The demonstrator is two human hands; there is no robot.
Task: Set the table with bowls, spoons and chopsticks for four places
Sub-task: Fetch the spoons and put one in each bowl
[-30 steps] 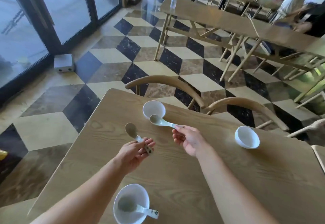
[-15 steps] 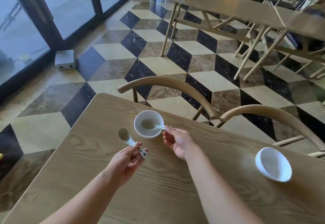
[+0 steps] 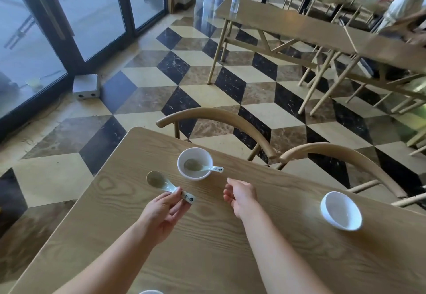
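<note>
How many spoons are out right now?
2. One spoon rests in the far bowl; the other spoon is held in the left hand. More may lie out of view.

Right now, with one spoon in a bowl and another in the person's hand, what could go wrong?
The left hand pinches the held spoon only by its handle end, so it might slip and chip on the table. The placed spoon has its handle over the far bowl rim; a knock from the empty right hand could flip it out. The empty bowl sits near the table's far edge, so a nudge might send it off.
</note>
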